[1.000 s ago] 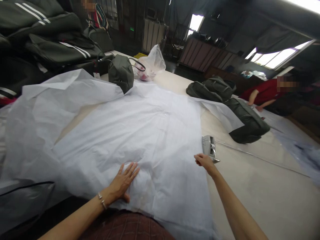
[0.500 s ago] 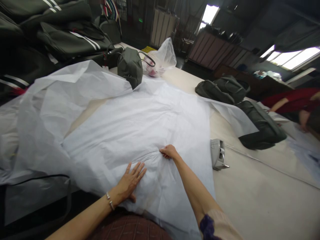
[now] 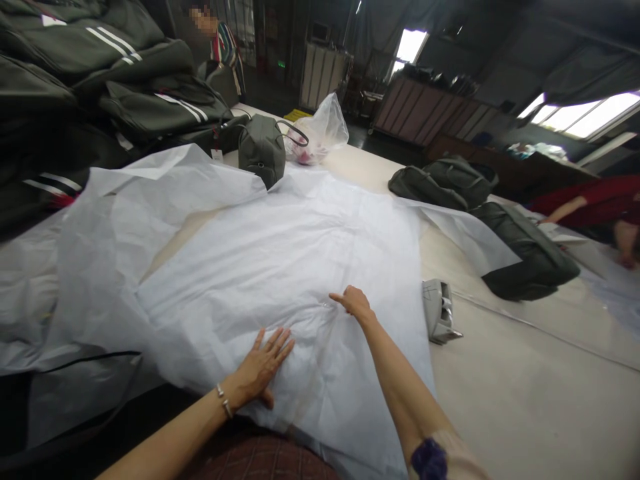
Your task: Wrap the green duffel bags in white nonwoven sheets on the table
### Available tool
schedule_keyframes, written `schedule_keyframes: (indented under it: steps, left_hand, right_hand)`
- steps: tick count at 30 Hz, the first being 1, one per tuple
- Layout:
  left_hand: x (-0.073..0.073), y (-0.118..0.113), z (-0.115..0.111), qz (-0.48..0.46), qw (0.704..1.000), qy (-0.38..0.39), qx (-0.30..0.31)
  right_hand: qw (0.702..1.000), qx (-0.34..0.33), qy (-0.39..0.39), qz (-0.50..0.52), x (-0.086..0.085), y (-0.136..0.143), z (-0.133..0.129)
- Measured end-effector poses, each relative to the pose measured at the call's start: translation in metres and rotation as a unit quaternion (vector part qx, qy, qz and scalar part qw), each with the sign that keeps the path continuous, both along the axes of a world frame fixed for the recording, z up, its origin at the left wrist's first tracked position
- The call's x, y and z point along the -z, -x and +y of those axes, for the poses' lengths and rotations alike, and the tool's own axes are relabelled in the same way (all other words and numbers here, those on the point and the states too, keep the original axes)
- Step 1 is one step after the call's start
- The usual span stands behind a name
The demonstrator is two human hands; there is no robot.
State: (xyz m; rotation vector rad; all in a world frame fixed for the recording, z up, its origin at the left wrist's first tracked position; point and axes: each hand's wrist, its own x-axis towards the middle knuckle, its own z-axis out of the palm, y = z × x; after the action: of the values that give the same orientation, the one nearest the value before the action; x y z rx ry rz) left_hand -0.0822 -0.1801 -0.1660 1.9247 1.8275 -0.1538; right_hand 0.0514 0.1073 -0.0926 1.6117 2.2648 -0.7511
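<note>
The right hand (image 3: 356,304) has changed most. A second ago it was at the right border of the white sheet (image 3: 383,260), next to the grey tool (image 3: 438,311); half a second ago it had come in over the middle, thumb and fingers together as if pinching. Now it is at much the same place, but the index finger points out to the left and the other fingers are curled. Whether that grip has any of the sheet between finger and thumb I cannot tell.

The left hand (image 3: 257,370) has stayed where it was, near and to the left of the right hand: palm down, fingers spread apart, clamped on nothing.

The sheet lies across the near middle of the table (image 3: 505,407), creased, with folds fanning left from the right hand. The grey tool sits just beyond its right border, untouched, and has not shifted on the table.

For the work, I judge this means attention has gone from the border to the near middle of the sheet, with the left hand steadying it and the right fingertip on or just above one spot. The small bag (image 3: 261,148) at the far side remains in place.
</note>
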Motion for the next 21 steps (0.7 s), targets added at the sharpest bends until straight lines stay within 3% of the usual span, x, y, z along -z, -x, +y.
schedule_keyframes:
  steps: [2, 4, 8, 11, 13, 16, 19, 21]
  left_hand:
    - [-0.005, 0.0, 0.002, 0.004, 1.0, 0.01, -0.004]
    - [-0.012, -0.002, 0.003, 0.011, 1.0, 0.022, -0.004]
    - [-0.017, -0.005, -0.001, 0.02, 0.999, 0.036, -0.01]
    - [-0.009, 0.001, -0.005, 0.004, 1.0, 0.009, -0.02]
    - [-0.002, 0.007, -0.005, -0.013, 1.0, 0.004, -0.012]
    - [0.006, 0.01, -0.005, 0.009, 1.0, -0.012, -0.008]
    - [0.016, 0.005, -0.008, 0.052, 0.992, -0.113, -0.01]
    - [0.027, 0.003, -0.011, 0.079, 0.981, -0.175, -0.01]
  right_hand:
    - [0.997, -0.015, -0.064, 0.033, -0.006, 0.001, -0.005]
    - [0.984, -0.077, -0.136, 0.089, -0.001, 0.003, -0.021]
    - [0.918, -0.273, -0.227, 0.175, 0.045, -0.002, -0.069]
    - [0.913, -0.304, -0.203, 0.18, 0.082, -0.009, -0.088]
    - [0.92, -0.295, -0.183, 0.181, 0.093, -0.011, -0.088]
    - [0.929, -0.281, -0.152, 0.185, 0.085, -0.011, -0.083]
    - [0.931, -0.257, -0.151, 0.21, 0.065, -0.009, -0.086]
    - [0.917, -0.261, -0.178, 0.243, 0.058, -0.01, -0.096]
